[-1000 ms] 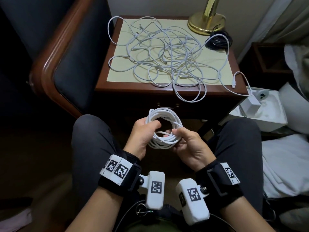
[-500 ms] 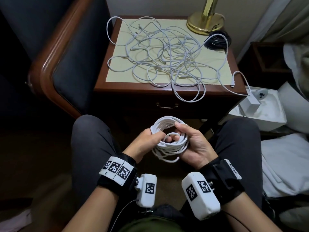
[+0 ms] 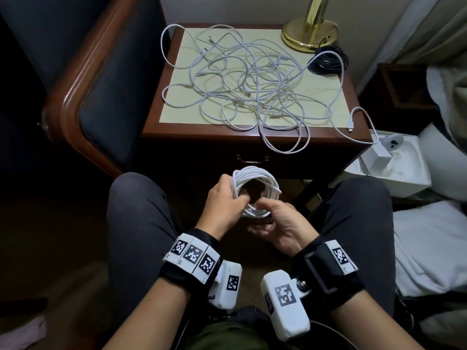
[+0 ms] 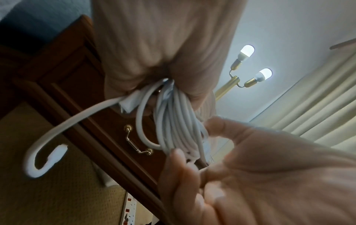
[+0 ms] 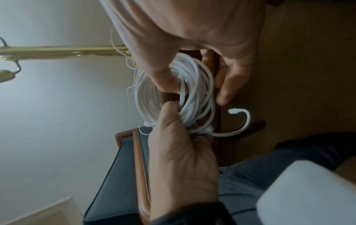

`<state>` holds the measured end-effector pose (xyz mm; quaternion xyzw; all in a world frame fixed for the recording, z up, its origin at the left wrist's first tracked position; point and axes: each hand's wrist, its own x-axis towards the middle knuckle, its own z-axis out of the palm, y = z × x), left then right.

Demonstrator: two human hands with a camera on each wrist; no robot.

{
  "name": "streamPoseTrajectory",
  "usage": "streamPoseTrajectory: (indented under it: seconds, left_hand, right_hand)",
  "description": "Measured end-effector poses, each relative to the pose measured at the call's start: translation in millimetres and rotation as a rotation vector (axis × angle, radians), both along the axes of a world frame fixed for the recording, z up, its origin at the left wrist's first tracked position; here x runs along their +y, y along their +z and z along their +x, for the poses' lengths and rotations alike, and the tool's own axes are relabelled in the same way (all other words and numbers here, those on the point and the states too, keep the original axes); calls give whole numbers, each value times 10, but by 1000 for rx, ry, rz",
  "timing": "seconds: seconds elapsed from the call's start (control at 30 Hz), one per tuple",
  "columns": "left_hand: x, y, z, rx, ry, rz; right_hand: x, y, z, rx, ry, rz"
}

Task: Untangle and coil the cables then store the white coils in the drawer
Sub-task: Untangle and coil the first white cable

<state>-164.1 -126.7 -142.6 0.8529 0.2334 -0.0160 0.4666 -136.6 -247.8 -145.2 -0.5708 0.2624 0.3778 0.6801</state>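
Between the knees, below the nightstand's front edge, the white coil (image 3: 255, 192) sits upright in both hands; left hand (image 3: 222, 202) clamped on its left side, fingers curled round the bundled strands; right hand (image 3: 280, 224) at the coil's near-right rim, thumb tip pressed on the strands, other fingers loosely spread beneath, so more a steadying touch than a full grip. Half a second ago the right fingers were hooked through the loop; now they have slipped out and lower, and the coil has turned more face-on. Loose end with its connector (image 4: 57, 150) hangs free below the left grip, not yet tucked; likely the coil is wound but unsecured, so storing comes next. Drawer (image 3: 252, 160) just beyond the hands, shut, brass handle showing; contents unseen. Tabletop (image 3: 328, 141) beyond that carries the tangled white cables (image 3: 242, 92), uncoiled, and a black coil (image 3: 328, 61) by the lamp base (image 3: 308, 36). White tray (image 3: 409, 170) to the right holds a white charger block (image 3: 379, 156).
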Motion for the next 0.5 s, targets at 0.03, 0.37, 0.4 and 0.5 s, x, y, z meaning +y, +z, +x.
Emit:
streamPoseTrajectory:
  seconds: [0.03,0.37,0.4,0.5]
  left_hand:
    - [-2,-3,10,-13,7,23]
    - [72,-9,30,73,99,66]
    - [101,-3,36,79,124,26]
    - [175,12,50,84,209,-72]
  right_hand:
    - [13,20,-8,-10,-3,15]
    - [-10,109,-48,-16,56,259]
    - [-21,127,-46,-16,106,262]
    - [-55,178,-37,-64,205,173]
